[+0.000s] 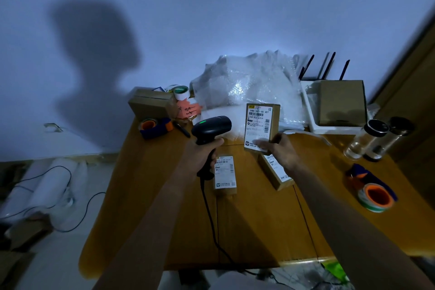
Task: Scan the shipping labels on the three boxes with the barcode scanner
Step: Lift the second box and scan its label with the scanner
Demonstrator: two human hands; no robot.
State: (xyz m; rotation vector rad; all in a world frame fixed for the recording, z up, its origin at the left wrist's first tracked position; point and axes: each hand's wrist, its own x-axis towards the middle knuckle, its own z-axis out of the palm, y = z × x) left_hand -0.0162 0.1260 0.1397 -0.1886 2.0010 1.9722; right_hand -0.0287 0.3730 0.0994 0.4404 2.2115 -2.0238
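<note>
Left hand (203,155) is wrapped around the scanner (210,128) handle, green light lit on top. Right hand (281,152) grips one box (261,126) by its bottom edge, held upright above the middle of the worktop (259,223), label facing the camera rather than the scanner. The other two boxes (225,175) (276,173) lie flat below, labels up. Can't tell which are scanned already; my guess is this one's in progress and at least one remains.

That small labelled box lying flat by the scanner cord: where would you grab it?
Grip the flat box by its two long side edges, coming down from above. Its label faces up, so fingers on the sides leave the barcode uncovered, and the table beside it is bare.
</note>
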